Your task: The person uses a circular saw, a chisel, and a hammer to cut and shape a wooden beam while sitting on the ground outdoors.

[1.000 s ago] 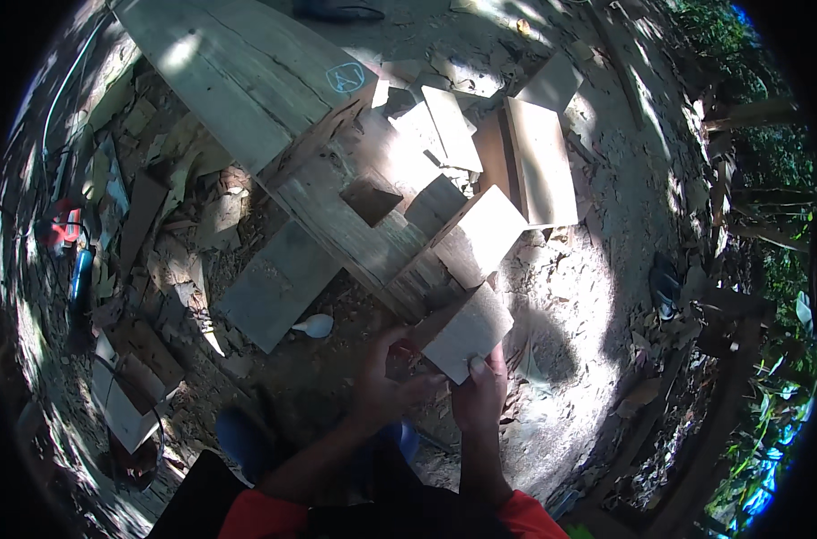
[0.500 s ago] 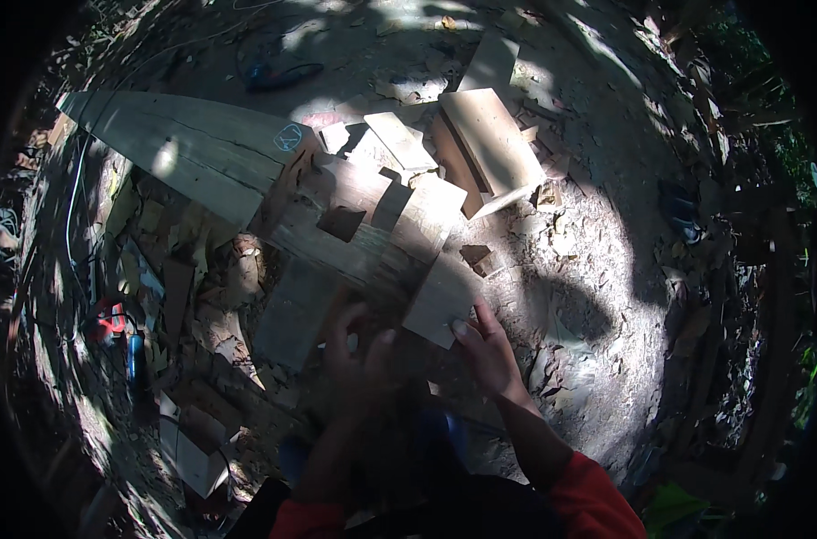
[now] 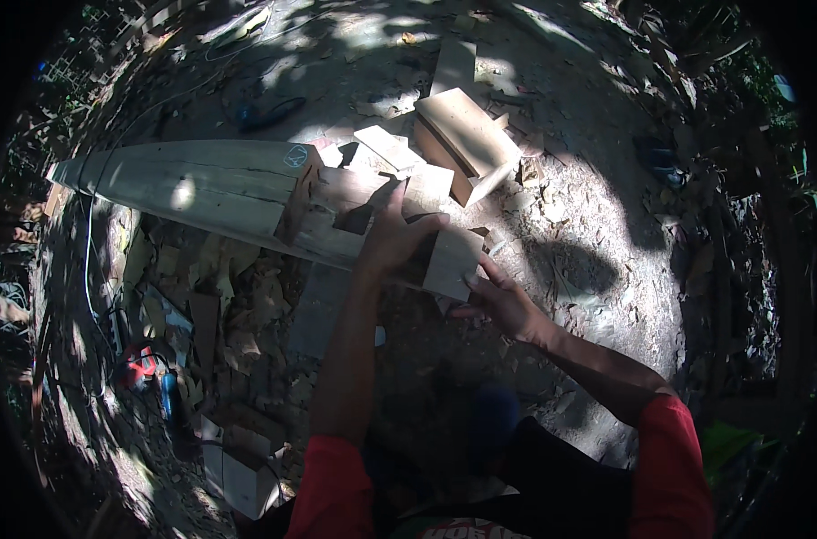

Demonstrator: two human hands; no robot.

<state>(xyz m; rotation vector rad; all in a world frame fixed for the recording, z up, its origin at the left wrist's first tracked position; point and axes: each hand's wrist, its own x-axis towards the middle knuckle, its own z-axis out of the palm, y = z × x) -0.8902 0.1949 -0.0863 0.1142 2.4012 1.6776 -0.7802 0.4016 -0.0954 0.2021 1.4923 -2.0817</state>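
Observation:
A long, thick wooden beam (image 3: 202, 184) lies from the far left toward the middle, its near end cut down to a lower, notched section. My left hand (image 3: 392, 238) rests on that notched section, thumb stretched out to the right and fingers pointing away from me. At the beam's right end is a flat, pale rectangular board (image 3: 452, 260). My right hand (image 3: 509, 305) holds the board's near right edge, with the thumb on top and fingers partly hidden beneath. Just beyond lies another pale wood piece (image 3: 429, 187).
A hollow wooden block (image 3: 470, 139) stands past the beam, beside a small pale slat (image 3: 389, 146). At left are a red tool (image 3: 141, 366) with a blue handle (image 3: 168, 395) and a box-like wooden piece (image 3: 242, 463). Leaves and scraps litter the ground.
My left hand has moved forward and up from the beam's near side onto its notched section. My right hand still holds the board. The whole view has shifted slightly.

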